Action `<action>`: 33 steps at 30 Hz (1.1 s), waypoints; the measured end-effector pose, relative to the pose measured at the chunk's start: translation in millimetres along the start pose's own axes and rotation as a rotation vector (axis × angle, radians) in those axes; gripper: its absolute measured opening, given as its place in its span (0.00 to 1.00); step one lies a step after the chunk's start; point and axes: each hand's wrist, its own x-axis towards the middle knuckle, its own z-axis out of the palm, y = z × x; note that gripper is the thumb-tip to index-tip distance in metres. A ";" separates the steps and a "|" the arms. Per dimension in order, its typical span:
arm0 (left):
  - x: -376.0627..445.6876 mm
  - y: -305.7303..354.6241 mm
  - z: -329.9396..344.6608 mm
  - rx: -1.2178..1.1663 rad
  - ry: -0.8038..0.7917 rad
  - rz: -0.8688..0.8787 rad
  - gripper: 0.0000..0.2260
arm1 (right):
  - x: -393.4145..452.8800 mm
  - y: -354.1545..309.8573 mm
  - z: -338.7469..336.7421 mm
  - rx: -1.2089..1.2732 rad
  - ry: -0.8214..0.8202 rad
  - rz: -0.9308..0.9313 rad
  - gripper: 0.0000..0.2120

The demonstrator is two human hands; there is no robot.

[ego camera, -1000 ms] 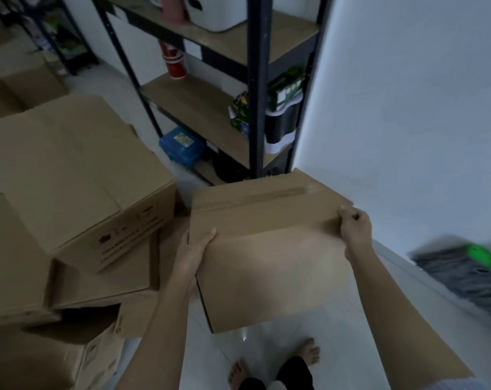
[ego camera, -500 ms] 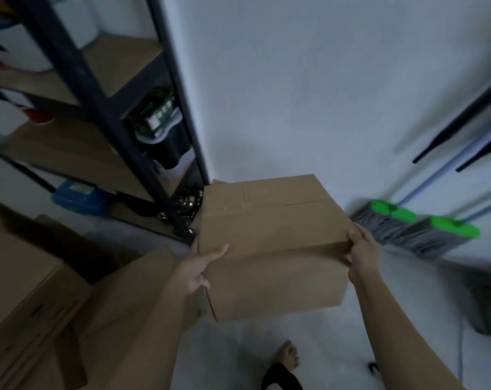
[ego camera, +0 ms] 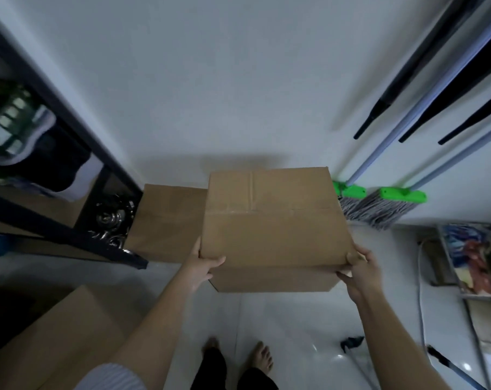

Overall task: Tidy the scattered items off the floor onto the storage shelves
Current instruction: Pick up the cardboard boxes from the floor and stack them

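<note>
1. While we carry the closed cardboard box (ego camera: 272, 218) between both hands, we keep it level and close in, because a box this broad is likely to swing if one side drops.
2. Our left hand (ego camera: 203, 267) grips the near left corner, thumb over the top edge and fingers hidden down the side; our right hand (ego camera: 358, 267) clasps the near right corner, fingers curled over the edge. Both grasp the box, neither is slack.
3. The box sits just beyond the hands, its bulk extending away from us toward the white wall (ego camera: 210, 80). All the hold is on the near edge, so we judge the far end wants to tip down; sliding the fingers further under would steady it.
4. It hangs above the pale floor (ego camera: 281, 319), with another cardboard box (ego camera: 168, 220) on the floor just left of it and the storage shelves (ego camera: 55, 175) farther left.
5. The mops (ego camera: 379, 204) lean on the wall just right of the far corner, so we judge that any turn calls for keeping that corner off them.
6. We watch our bare feet (ego camera: 262, 356) below and the large box (ego camera: 55, 342) at near left, which could catch a step.
</note>
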 end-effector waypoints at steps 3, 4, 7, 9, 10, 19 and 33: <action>39.1 -2.3 -2.0 0.065 -0.011 0.014 0.44 | 26.3 25.9 4.4 0.029 0.040 0.041 0.10; 53.0 -5.1 -2.3 0.087 -0.024 0.017 0.44 | 35.7 37.7 6.8 0.044 0.070 0.046 0.10; 92.3 -22.0 -1.5 0.124 -0.038 0.027 0.44 | 64.4 73.7 13.3 0.093 0.143 0.061 0.12; 120.1 -35.8 -4.1 0.140 -0.032 0.029 0.44 | 85.9 98.8 17.4 0.092 0.148 0.070 0.14; 134.8 -42.9 -8.1 0.143 -0.025 0.040 0.43 | 96.6 111.6 19.7 0.077 0.135 0.079 0.15; 244.3 -105.1 -34.3 0.325 0.067 0.155 0.42 | 192.4 204.7 57.1 0.057 0.138 0.101 0.18; 303.3 -150.1 -5.6 1.015 0.227 0.113 0.27 | 248.4 255.9 74.3 -0.252 -0.018 0.194 0.27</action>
